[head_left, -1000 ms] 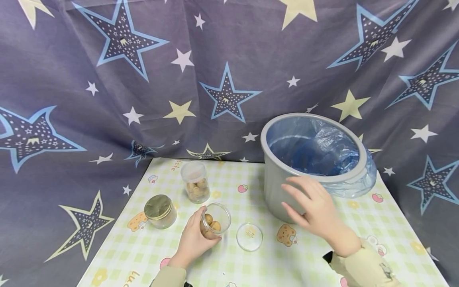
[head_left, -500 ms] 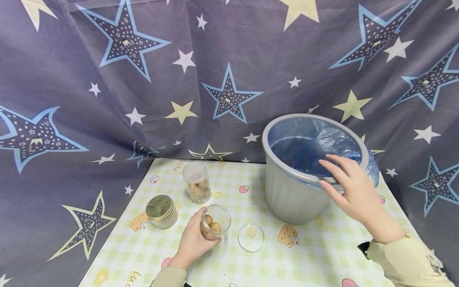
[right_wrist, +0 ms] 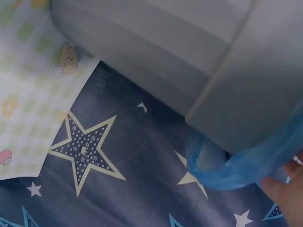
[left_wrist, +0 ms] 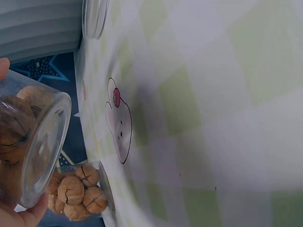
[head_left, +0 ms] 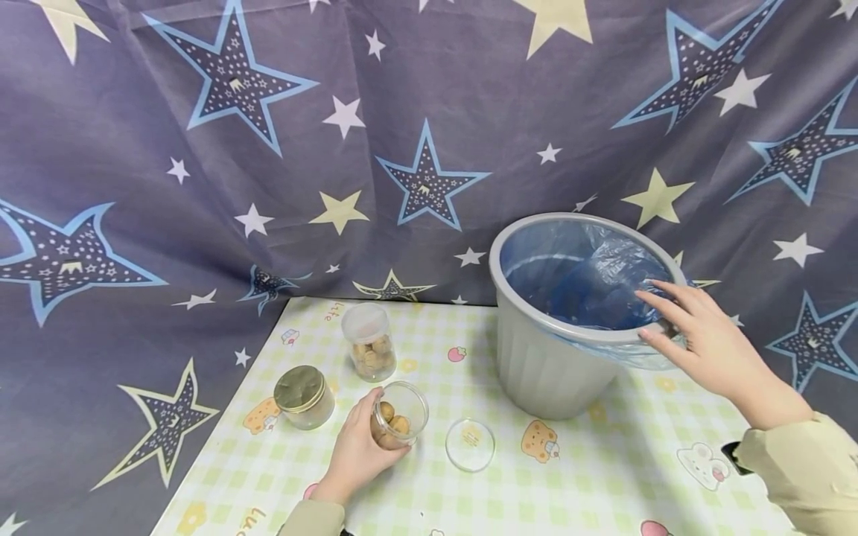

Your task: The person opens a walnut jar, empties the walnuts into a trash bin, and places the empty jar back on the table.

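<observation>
My left hand (head_left: 358,450) grips an uncapped clear jar (head_left: 417,406) with several walnuts (head_left: 395,426) inside. In the left wrist view, the base of this jar (left_wrist: 45,146) shows, tilted off the table. My right hand (head_left: 713,346) is at the right side of a grey trash bin (head_left: 550,365), fingers fairly straight over the rim and thumb lower. Close by hangs the blue bag (right_wrist: 236,168) that lines the bin; part of the hand (right_wrist: 284,189) shows at its edge in the right wrist view. Whether they touch is unclear.
A clear round lid (head_left: 470,445) lies between the held jar and the bin. Behind the held jar stands a capped jar of walnuts (head_left: 369,342). To the left is a short jar with a gold lid (head_left: 304,397). A star-patterned curtain (head_left: 429,74) hangs behind the checked tabletop (head_left: 570,499).
My right hand has moved right and slightly up, from the front of the bin to the right side of its rim. The left hand has kept its grip on the jar, shifting slightly.
</observation>
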### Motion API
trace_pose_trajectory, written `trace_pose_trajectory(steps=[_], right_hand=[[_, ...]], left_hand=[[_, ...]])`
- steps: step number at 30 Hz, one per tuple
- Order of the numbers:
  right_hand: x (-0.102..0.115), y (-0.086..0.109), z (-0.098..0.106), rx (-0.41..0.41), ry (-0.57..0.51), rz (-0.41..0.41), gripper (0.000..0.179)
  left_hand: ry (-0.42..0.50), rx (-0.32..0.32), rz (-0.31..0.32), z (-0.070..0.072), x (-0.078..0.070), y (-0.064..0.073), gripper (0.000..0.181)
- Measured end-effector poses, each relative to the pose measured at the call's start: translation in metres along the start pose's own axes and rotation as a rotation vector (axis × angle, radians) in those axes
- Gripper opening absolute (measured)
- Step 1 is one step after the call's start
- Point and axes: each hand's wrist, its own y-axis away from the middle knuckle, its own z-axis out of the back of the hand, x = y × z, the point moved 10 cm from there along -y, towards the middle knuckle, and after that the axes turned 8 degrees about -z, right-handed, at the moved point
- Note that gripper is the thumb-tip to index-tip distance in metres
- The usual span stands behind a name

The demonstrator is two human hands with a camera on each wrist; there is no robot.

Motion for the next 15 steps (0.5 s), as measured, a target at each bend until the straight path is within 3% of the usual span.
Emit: trace_pose_trajectory(steps=[8, 15], right_hand=[[-0.009, 0.003, -0.01, 0.068, 0.008, 0.017, 0.045], [-0.009, 0.004, -0.01, 0.051, 0.014, 0.031, 0.043]], left_hand=[[-0.016, 0.0, -0.003, 0.005, -0.001, -0.003, 0.102], [-0.018, -0.006, -0.002, 0.016, -0.002, -0.007, 0.107]])
